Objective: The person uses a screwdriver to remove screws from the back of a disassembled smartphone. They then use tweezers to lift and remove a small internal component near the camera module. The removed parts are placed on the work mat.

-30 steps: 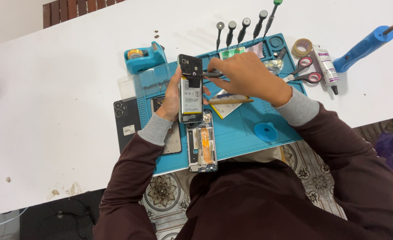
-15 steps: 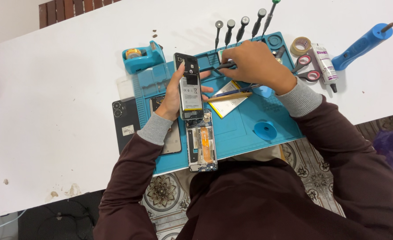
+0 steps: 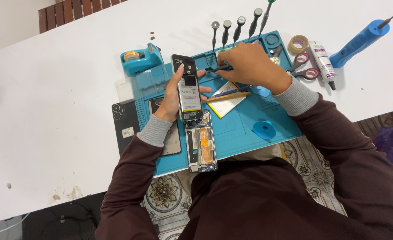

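Observation:
My left hand (image 3: 173,95) grips an opened phone (image 3: 187,89) with its back cover off, held upright over the blue repair mat (image 3: 241,124). The battery and black inner frame face me. My right hand (image 3: 249,64) is further back on the mat, closed around a thin black tool (image 3: 216,69) whose tip points left toward the phone's top. A second gutted phone frame (image 3: 201,146) with an orange strip lies on the mat just below the held phone.
A row of screwdrivers (image 3: 238,24) stands at the mat's far edge. A blue tape dispenser (image 3: 141,58), a black phone back (image 3: 124,124), a blue suction cup (image 3: 264,130), scissors (image 3: 304,66), a tape roll (image 3: 298,43), a glue tube (image 3: 322,60) and a blue-handled tool (image 3: 358,42) lie around.
My right hand has moved from the middle of the mat toward its far edge and now holds the black tool near the phone's top. The left hand keeps the phone steady.

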`<action>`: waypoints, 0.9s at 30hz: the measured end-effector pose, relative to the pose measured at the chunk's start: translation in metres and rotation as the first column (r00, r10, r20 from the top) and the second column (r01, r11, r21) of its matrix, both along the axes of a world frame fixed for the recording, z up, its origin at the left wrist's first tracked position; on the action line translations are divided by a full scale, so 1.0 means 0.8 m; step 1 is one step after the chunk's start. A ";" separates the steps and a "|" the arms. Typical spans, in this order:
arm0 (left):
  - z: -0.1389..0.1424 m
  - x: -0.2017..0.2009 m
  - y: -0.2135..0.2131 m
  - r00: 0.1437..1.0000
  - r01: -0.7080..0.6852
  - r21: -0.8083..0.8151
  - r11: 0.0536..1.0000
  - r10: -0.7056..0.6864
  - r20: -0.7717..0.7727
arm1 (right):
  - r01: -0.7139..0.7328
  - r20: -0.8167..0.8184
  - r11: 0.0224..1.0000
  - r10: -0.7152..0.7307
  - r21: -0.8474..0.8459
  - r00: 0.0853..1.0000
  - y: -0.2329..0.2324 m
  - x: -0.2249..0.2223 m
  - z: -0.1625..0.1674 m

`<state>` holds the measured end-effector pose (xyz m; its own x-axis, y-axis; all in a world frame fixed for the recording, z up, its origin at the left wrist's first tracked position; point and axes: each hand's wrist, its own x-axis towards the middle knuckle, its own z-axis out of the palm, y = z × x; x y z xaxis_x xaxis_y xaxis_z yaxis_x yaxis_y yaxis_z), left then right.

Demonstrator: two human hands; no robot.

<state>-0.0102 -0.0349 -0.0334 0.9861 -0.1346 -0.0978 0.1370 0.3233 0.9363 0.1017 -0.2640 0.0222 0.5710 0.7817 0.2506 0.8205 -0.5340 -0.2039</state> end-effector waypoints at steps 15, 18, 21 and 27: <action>-0.004 0.002 -0.001 1.000 0.004 -0.031 1.000 -0.004 0.001 | 0.018 -0.074 0.999 -0.022 -0.050 0.997 0.004 -0.006 0.004; -0.005 0.002 0.000 1.000 0.020 0.015 1.000 -0.020 0.009 | -0.012 -0.022 1.000 0.012 -0.016 1.000 0.006 -0.007 0.005; -0.005 0.003 -0.002 1.000 0.012 -0.025 1.000 -0.012 0.008 | -0.012 -0.057 1.000 0.011 -0.015 0.998 0.005 -0.008 0.007; -0.004 0.003 0.000 1.000 0.014 0.005 1.000 -0.014 0.014 | -0.013 -0.062 1.000 0.013 -0.009 0.998 0.006 -0.009 0.008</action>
<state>-0.0077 -0.0352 -0.0370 0.9854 -0.1481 -0.0843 0.1281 0.3172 0.9397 0.0942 -0.2591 0.0289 0.5750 0.7913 0.2078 0.8134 -0.5254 -0.2497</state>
